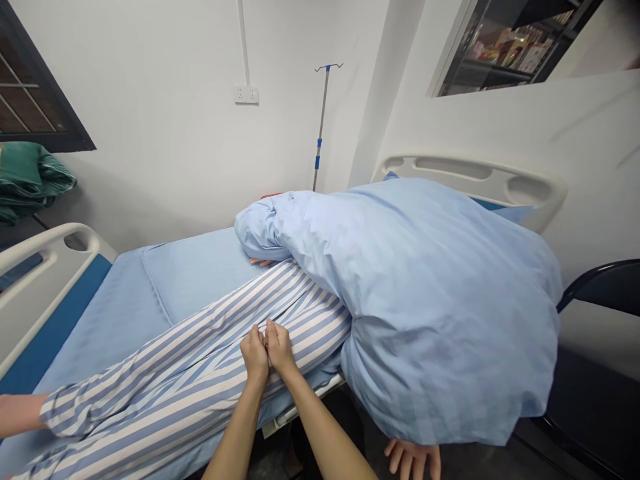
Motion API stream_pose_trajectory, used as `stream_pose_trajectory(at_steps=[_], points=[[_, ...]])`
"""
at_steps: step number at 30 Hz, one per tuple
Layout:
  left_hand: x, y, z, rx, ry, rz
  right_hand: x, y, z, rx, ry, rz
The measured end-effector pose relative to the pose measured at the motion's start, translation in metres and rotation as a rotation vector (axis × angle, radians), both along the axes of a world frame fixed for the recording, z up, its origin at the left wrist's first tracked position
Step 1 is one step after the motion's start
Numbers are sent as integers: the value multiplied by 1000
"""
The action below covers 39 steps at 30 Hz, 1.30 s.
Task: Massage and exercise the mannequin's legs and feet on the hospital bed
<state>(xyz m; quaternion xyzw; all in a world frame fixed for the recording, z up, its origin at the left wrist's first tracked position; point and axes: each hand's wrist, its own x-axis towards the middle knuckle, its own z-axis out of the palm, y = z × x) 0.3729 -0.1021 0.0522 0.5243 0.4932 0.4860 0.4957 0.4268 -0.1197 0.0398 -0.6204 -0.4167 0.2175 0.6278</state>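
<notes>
Shelves (493, 71) (print illegible) behind, both hands (279, 345) touch striped trousers (200, 357).

Can read no text, label, brand, number or sign, even on the items (534, 57) along the shelf (493, 72).

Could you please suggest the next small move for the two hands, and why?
I would probably ease the left hand and right hand slightly apart: both are closed, side by side over the striped trousers, and whether they pinch cloth is hidden.
</notes>
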Motion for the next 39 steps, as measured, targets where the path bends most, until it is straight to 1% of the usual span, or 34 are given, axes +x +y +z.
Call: stream_pose_trajectory(at_steps=[3,5,9,11,13,15,18,20,23,25,28,31,35,37,39], points=[[-3,-1,-10,69,132,-21,0,0,0,-8,-23,-10],[-5,0,-14,87,170,-28,1,1,3,-35,-57,-18],[-4,4,-18,71,185,-51,6,1,18,-132,-258,14],[-4,4,-19,62,195,-64,7,0,24,-140,-339,40],[-4,4,-20,69,206,-62,8,-2,24,-122,-320,45],[-4,3,-20,91,210,-45,8,-3,20,-97,-250,25],[-4,2,-17,104,194,-50,6,-3,10,-63,-184,-13],[-3,2,-12,83,181,-62,6,-2,6,-44,-167,-26],[1,1,-1,39,140,-48,8,-1,5,-27,-101,-27],[6,0,6,17,69,-34,10,-1,6,-14,-58,-19],[12,-1,11,-2,-38,-15,12,-1,6,6,-30,-16],[14,-1,5,-25,-18,11,12,-2,5,-1,-21,-15],[12,1,-8,54,132,-17,13,-2,5,-31,-42,-26],[12,1,-11,76,151,-36,16,-3,10,-71,-109,-21],[12,1,-12,85,157,-60,21,-5,18,-122,-253,9]])
